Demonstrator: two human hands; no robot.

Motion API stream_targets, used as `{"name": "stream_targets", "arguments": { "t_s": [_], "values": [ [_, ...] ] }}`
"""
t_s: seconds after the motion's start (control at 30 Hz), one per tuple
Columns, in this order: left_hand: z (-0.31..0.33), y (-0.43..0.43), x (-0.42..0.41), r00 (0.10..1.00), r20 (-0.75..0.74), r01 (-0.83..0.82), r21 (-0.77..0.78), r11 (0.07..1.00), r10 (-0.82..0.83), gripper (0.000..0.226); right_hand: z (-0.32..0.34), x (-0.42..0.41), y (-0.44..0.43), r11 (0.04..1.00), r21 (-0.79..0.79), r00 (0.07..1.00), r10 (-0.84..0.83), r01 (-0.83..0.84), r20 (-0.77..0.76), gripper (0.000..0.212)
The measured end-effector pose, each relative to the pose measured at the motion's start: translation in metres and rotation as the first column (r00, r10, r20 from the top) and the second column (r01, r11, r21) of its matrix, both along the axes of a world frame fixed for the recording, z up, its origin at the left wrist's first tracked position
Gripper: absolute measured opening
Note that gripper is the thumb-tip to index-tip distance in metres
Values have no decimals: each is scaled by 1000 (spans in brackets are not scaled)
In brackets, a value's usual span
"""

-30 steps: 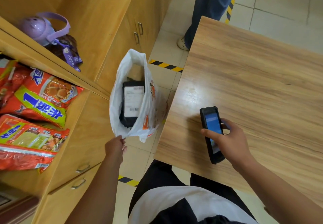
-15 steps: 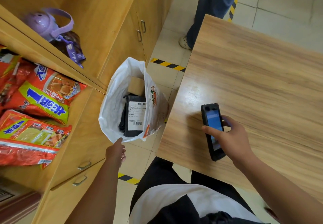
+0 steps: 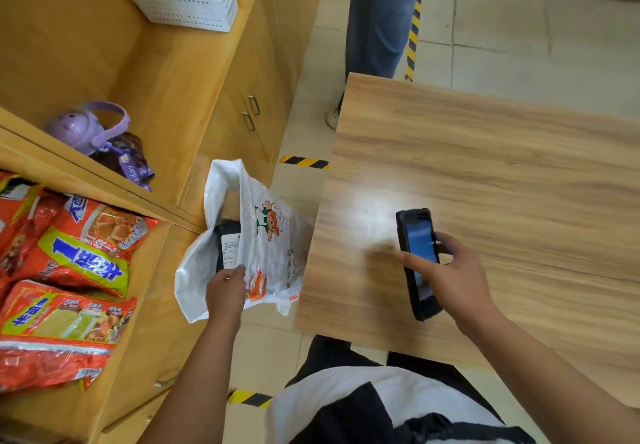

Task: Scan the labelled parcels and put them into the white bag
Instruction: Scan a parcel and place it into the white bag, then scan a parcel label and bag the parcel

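The left hand (image 3: 225, 291) has retaken the white bag (image 3: 277, 256), fingers (image 3: 236, 272) pinching its near rim; labelled parcel (image 3: 228, 235) bagged; the right hand (image 3: 453, 277) clasps the scanner (image 3: 420, 270).

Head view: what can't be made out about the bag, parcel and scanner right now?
All in the head view:
Black parcel: mostly hidden by the white bag's wall; deeper contents unseen.
Its label: print too small and blurred.
Scanner screen: blue blur; the right hand covers its lower part.
Left hand: fingertips hidden at the bag's rim, so its grip is unclear.
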State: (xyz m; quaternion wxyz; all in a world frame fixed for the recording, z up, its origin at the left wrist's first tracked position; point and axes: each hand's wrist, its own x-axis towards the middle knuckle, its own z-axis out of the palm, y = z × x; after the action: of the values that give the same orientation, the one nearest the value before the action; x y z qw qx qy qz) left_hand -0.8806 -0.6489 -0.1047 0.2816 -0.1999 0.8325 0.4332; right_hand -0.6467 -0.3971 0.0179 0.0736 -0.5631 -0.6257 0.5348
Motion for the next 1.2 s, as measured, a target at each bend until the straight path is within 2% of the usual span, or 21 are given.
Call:
{"name": "stream_targets", "arguments": {
  "t_s": [0.13,0.3,0.4,0.63,0.93,1.13,1.2],
  "values": [
    [35,70,11,981,-46,196,205,959,-191,10,7,43,11,994,31,994,-107,108,-29,86],
    [72,170,54,874,-164,486,275,829,-458,14,15,113,27,960,0,957,-279,280,-77,87],
    [88,223,108,795,-170,605,289,742,-583,12,21,170,41,926,-27,917,-377,377,-133,85],
    [112,299,248,669,-181,736,296,609,-720,10,31,295,78,860,0,842,-499,510,-206,83],
    [107,375,417,484,-137,857,271,437,-864,13,28,457,118,779,14,760,-608,627,-230,86],
    [111,423,473,303,-140,939,210,271,-943,8,28,519,139,705,22,688,-684,709,-241,88],
    [110,455,481,233,-156,965,155,210,-960,5,29,533,148,684,33,672,-704,728,-229,82]
  ]
}}
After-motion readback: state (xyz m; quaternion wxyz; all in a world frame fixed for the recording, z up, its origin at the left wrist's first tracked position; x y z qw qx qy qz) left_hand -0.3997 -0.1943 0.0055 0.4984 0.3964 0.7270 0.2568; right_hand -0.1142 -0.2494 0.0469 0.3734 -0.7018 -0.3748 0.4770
